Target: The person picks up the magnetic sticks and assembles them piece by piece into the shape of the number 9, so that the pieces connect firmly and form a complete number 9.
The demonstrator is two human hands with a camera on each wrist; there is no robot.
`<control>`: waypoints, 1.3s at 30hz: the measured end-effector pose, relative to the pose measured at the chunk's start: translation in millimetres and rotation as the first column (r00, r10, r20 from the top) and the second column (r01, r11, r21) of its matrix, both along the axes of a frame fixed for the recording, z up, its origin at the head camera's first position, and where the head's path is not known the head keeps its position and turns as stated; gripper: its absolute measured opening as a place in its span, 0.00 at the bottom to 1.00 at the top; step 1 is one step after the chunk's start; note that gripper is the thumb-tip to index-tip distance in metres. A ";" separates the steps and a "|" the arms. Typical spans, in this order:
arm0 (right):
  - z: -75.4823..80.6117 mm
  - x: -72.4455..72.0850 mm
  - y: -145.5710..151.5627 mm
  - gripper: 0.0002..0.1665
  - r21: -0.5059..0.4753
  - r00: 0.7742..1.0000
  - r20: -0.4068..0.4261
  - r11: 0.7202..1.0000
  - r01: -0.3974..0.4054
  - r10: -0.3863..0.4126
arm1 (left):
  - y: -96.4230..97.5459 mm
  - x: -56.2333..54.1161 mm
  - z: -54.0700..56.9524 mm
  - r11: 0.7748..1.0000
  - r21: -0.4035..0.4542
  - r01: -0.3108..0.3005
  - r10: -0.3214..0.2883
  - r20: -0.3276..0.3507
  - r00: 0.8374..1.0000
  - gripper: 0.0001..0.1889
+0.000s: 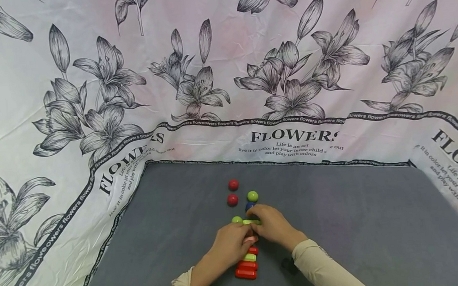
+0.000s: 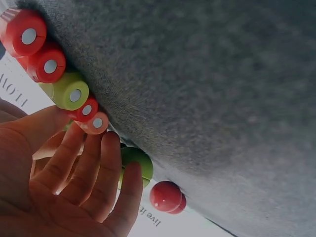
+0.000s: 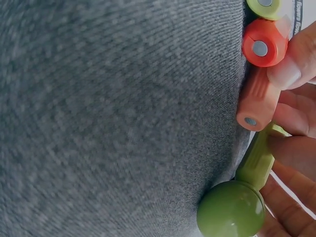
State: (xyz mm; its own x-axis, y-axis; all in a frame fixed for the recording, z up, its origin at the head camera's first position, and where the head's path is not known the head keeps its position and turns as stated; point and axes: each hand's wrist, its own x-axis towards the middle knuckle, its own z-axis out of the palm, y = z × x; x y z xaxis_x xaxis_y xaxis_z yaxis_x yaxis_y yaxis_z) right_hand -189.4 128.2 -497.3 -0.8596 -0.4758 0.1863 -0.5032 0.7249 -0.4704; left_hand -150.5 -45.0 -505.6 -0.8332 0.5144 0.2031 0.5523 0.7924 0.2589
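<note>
On the grey mat [image 1: 338,224] my right hand [image 1: 259,219] grips a green rod [image 1: 252,222] with a green ball [image 1: 236,219] on its end. In the right wrist view the green rod [image 3: 256,160] and its green ball [image 3: 230,210] lie against my fingers [image 3: 296,148]. My left hand [image 1: 248,238] pinches an orange rod [image 3: 257,98] lying beside the green one. Toward me runs a row of rods: red [image 1: 253,250], green [image 1: 250,257] and two red [image 1: 246,269]. Their magnet ends [image 2: 50,66] show in the left wrist view, by my fingers [image 2: 89,168].
Two red balls [image 1: 233,184] [image 1: 232,200], a green ball [image 1: 252,196] and a partly hidden blue ball [image 1: 249,206] lie just beyond the hands. A flower-printed cloth [image 1: 92,126] surrounds the mat and rises behind it. A small dark thing [image 1: 288,265] lies by the right sleeve.
</note>
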 end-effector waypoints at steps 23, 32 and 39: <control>-6.3 2.7 -1.7 0.11 0.025 1.000 0.004 1.000 0.003 -0.003 | -1.2 -1.0 -4.3 0.997 0.064 -0.036 0.034 0.029 0.999 0.04; -4.4 4.9 -1.8 0.12 0.027 0.999 0.020 0.999 0.031 -0.031 | -18.4 -1.5 0.0 0.989 0.126 -0.081 0.077 0.038 0.996 0.06; -6.0 5.0 -2.9 0.13 0.019 0.999 0.027 0.999 0.043 -0.044 | -33.3 -1.8 -1.8 0.977 0.108 -0.183 0.179 0.044 0.983 0.07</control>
State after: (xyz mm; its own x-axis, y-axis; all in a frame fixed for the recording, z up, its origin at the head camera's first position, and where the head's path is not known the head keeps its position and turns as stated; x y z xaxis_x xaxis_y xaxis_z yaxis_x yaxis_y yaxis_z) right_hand -184.4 125.3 -503.3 -0.8842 -0.4409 0.1540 -0.4581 0.7543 -0.4703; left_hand -152.3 -78.3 -507.4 -0.9180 0.3301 0.2200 0.3914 0.8439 0.3670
